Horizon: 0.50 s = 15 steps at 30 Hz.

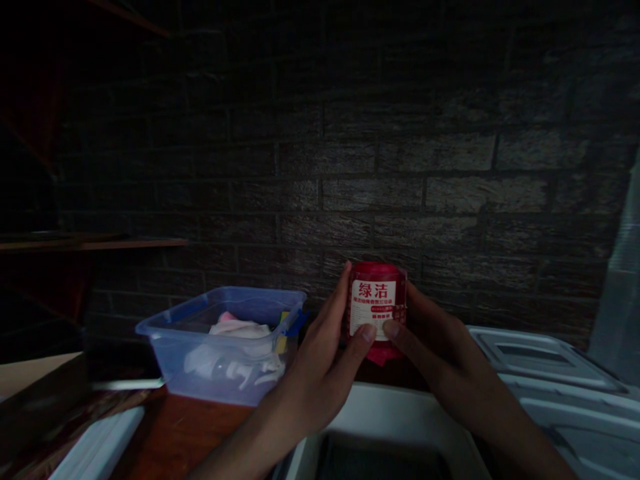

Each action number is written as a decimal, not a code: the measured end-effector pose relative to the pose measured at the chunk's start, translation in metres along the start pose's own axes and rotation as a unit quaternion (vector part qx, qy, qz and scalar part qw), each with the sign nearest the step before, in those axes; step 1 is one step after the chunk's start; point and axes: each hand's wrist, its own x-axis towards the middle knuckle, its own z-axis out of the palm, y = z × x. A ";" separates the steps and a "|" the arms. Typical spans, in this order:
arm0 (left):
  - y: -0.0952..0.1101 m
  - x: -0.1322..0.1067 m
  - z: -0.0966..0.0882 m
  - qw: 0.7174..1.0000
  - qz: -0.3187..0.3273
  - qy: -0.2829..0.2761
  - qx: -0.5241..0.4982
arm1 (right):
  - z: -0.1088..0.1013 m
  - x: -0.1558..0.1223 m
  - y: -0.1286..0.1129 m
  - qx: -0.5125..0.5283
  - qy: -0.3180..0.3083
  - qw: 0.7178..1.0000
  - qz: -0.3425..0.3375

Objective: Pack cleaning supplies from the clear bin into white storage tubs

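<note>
I hold a small red package (376, 309) with a white label bearing red characters, upright in front of a dark brick wall. My left hand (320, 363) grips its left side, thumb pressed on the label's lower edge. My right hand (434, 347) wraps its right side, thumb also on the label's bottom. Both hands close round the package above a white appliance's open top (385, 427).
A clear blue plastic bin (220, 343) holding white cloths and a spray bottle sits to the left on a reddish wooden surface (185, 433). A grey-white machine lid (545, 360) lies to the right. A wooden shelf (95, 244) juts from the left wall.
</note>
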 end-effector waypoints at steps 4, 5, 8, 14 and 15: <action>-0.001 0.000 0.001 1.000 -0.002 -0.003 0.004 | -0.002 0.000 0.002 -0.015 -0.004 1.000 -0.006; -0.002 0.000 0.001 1.000 -0.002 -0.002 0.005 | -0.002 0.000 0.003 -0.019 -0.003 1.000 -0.008; -0.002 0.000 0.002 1.000 0.002 0.003 0.005 | -0.001 0.000 0.003 -0.026 0.002 1.000 -0.011; 0.000 0.000 0.002 1.000 0.001 0.006 -0.009 | -0.001 0.000 0.001 -0.024 -0.005 1.000 -0.002; 0.000 0.001 0.002 1.000 0.001 0.006 -0.009 | -0.001 0.001 0.001 -0.024 -0.007 1.000 -0.003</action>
